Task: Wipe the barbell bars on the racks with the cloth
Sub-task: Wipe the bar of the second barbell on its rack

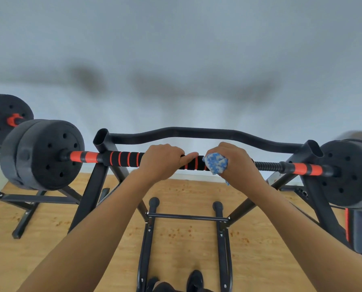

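Both forearms reach up from the bottom edge, and the left hand (162, 160) is curled over the barbell bar (125, 159), fingers wrapped round the black foam grip with the index finger stretched along it toward the other hand. Right hand (231, 160) sits just beside it, fingers curled tight round a bunched blue-and-white cloth (216, 163) that's squeezed against the bar, with a bit of the cloth hanging out under the palm. So the cloth is pretty much mid-bar, touching the foam with the orange stripes.

Going outward, the bar rests across the two uprights of a black rack (101, 142), which has a wavy crossbar behind the hands. Black weight plates (47, 153) are on both ends of the bar, past orange-and-black collars. Off to the far left, a second loaded barbell (13, 120) sits on another stand. Below is a wood-look floor (49, 239), plus dark shoes (195, 280) at the bottom edge.
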`<action>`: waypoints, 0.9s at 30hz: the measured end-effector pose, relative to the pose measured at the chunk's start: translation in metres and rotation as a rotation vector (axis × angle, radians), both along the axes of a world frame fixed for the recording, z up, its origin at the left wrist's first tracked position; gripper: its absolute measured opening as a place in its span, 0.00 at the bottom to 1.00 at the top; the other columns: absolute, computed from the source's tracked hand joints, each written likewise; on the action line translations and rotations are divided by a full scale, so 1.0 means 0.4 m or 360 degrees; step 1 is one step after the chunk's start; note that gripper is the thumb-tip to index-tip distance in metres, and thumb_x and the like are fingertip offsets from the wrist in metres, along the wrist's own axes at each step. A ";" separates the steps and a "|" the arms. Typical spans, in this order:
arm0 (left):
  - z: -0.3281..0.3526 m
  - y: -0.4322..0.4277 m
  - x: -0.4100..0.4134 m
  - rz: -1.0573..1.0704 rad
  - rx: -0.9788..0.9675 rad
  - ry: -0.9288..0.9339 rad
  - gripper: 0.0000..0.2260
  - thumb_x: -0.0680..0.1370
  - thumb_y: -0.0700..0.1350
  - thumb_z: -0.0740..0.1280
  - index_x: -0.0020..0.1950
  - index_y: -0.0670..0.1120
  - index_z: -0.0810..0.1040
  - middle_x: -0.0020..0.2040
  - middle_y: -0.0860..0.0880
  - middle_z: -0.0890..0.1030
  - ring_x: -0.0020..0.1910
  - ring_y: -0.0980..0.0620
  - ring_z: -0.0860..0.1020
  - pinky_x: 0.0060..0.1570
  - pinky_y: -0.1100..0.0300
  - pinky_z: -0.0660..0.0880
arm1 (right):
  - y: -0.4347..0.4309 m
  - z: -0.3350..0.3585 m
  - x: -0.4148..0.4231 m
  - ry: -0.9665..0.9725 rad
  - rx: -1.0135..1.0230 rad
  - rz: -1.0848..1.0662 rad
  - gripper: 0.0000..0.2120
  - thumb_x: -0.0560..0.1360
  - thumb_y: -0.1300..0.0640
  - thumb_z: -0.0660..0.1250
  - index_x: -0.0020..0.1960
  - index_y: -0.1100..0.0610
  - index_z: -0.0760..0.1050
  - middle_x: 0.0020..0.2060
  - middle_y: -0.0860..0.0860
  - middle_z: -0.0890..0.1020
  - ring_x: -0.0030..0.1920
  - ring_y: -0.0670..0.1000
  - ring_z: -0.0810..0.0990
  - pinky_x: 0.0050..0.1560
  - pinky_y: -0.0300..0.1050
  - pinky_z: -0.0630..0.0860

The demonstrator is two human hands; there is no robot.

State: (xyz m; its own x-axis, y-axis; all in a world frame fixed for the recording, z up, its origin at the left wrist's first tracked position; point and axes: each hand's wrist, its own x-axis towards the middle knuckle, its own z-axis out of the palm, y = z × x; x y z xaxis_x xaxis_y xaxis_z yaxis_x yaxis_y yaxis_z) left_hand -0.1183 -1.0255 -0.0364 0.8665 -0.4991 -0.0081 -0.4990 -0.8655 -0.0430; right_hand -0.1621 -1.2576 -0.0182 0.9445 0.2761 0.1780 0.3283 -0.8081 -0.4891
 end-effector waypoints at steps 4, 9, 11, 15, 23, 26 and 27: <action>0.031 -0.014 0.058 0.0231 -0.0195 0.0617 0.37 0.83 0.69 0.48 0.47 0.42 0.85 0.29 0.49 0.81 0.32 0.52 0.82 0.50 0.54 0.77 | -0.014 0.006 -0.016 -0.0001 0.0002 0.0122 0.09 0.74 0.62 0.75 0.53 0.54 0.84 0.42 0.46 0.79 0.45 0.49 0.78 0.44 0.39 0.75; -0.002 -0.008 -0.025 0.0302 -0.0243 -0.0138 0.33 0.84 0.68 0.41 0.36 0.49 0.72 0.29 0.52 0.73 0.28 0.53 0.74 0.36 0.56 0.78 | -0.015 0.012 0.001 0.0062 0.0126 0.0016 0.08 0.75 0.62 0.73 0.54 0.58 0.83 0.46 0.52 0.83 0.47 0.52 0.81 0.50 0.45 0.79; -0.026 -0.006 -0.059 0.0288 -0.0158 -0.0367 0.34 0.84 0.69 0.40 0.36 0.49 0.73 0.28 0.53 0.72 0.27 0.54 0.71 0.33 0.57 0.74 | -0.007 0.008 0.010 0.0060 0.0167 -0.0101 0.09 0.75 0.59 0.73 0.54 0.58 0.83 0.47 0.52 0.83 0.47 0.50 0.81 0.51 0.43 0.78; -0.053 0.012 -0.040 0.0102 0.0040 -0.0501 0.23 0.84 0.63 0.62 0.38 0.48 0.76 0.24 0.52 0.69 0.20 0.53 0.69 0.23 0.56 0.75 | 0.002 -0.010 -0.009 -0.0023 0.0079 0.0005 0.06 0.75 0.59 0.75 0.52 0.55 0.83 0.43 0.46 0.79 0.46 0.49 0.80 0.45 0.36 0.72; 0.019 -0.009 0.022 0.0213 -0.0091 0.0286 0.24 0.86 0.62 0.51 0.53 0.50 0.82 0.30 0.53 0.74 0.29 0.55 0.75 0.38 0.58 0.78 | -0.009 -0.013 -0.033 -0.0068 0.0101 0.0028 0.10 0.73 0.60 0.76 0.54 0.53 0.84 0.43 0.43 0.77 0.46 0.48 0.77 0.46 0.42 0.76; -0.011 -0.015 -0.051 0.0336 -0.0090 -0.0298 0.16 0.86 0.51 0.60 0.43 0.46 0.78 0.26 0.52 0.65 0.25 0.52 0.67 0.32 0.56 0.74 | 0.004 -0.009 -0.013 -0.0105 0.0290 -0.0140 0.04 0.75 0.60 0.74 0.49 0.53 0.84 0.40 0.47 0.79 0.42 0.49 0.80 0.44 0.43 0.79; -0.022 -0.014 -0.069 0.0365 -0.0091 -0.0357 0.16 0.86 0.50 0.60 0.41 0.46 0.77 0.27 0.52 0.65 0.25 0.51 0.67 0.34 0.55 0.74 | 0.011 -0.009 -0.010 -0.0126 0.0256 -0.0166 0.04 0.76 0.60 0.73 0.48 0.52 0.83 0.40 0.47 0.79 0.42 0.49 0.80 0.43 0.43 0.78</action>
